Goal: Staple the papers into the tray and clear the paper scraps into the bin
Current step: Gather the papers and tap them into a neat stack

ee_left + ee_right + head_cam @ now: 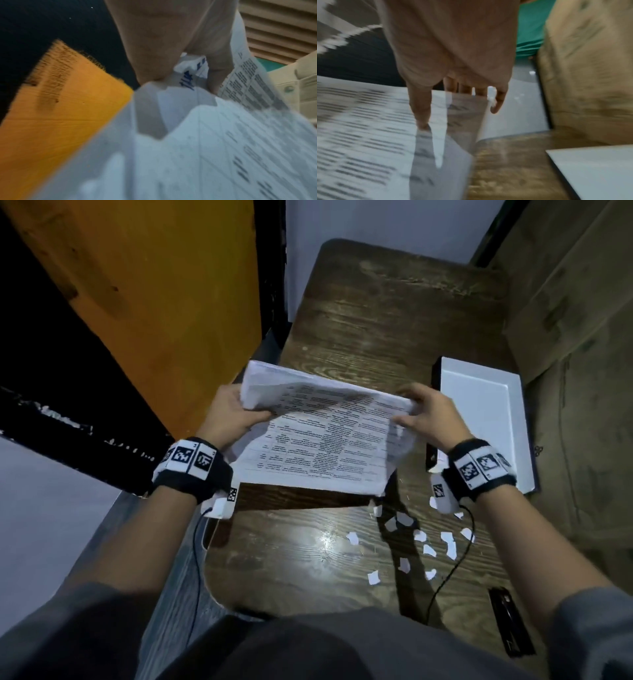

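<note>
A stack of printed papers (pixel 318 433) is lifted off the dark wooden table (pixel 387 313), bowed between both hands. My left hand (pixel 236 412) grips its left edge, thumb on top. My right hand (pixel 424 416) pinches the right edge, thumb on the page (pixel 421 108). In the left wrist view the papers (pixel 197 148) fill the lower frame, with my left hand (pixel 171 54) above them. A white tray (pixel 486 419) lies on the table just right of my right hand. Several white paper scraps (pixel 424 542) are scattered on the table near me. A black stapler (pixel 510 625) lies at the near right edge.
An orange wooden panel (pixel 164 296) stands to the left of the table. Cardboard boxes (pixel 575 337) close off the right side. A black cable (pixel 452 570) runs from my right wrist across the scraps. No bin is in view.
</note>
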Action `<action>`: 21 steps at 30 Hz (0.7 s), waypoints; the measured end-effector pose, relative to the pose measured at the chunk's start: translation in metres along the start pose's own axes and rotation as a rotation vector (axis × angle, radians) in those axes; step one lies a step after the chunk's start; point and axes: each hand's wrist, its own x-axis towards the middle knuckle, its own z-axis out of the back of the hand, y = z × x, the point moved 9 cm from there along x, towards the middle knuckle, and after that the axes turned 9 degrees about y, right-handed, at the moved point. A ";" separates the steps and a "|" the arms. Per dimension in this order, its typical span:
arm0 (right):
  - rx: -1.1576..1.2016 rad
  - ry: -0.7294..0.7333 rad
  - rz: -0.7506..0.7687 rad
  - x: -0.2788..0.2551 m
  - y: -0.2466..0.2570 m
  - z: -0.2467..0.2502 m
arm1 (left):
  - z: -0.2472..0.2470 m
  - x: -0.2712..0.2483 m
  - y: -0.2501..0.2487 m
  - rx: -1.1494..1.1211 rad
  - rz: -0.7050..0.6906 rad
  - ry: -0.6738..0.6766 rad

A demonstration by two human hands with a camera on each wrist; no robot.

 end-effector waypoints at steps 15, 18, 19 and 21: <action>0.781 -0.285 -0.049 -0.021 -0.006 -0.061 | -0.006 -0.032 0.030 -0.190 0.007 -0.529; 0.801 -0.299 -0.065 -0.029 -0.008 -0.079 | -0.007 -0.050 0.049 -0.240 -0.020 -0.651; 0.800 -0.272 -0.108 -0.031 -0.017 -0.090 | -0.009 -0.055 0.061 -0.251 0.009 -0.648; 0.763 -0.174 -0.212 -0.034 -0.039 -0.117 | -0.017 -0.063 0.092 -0.216 0.103 -0.587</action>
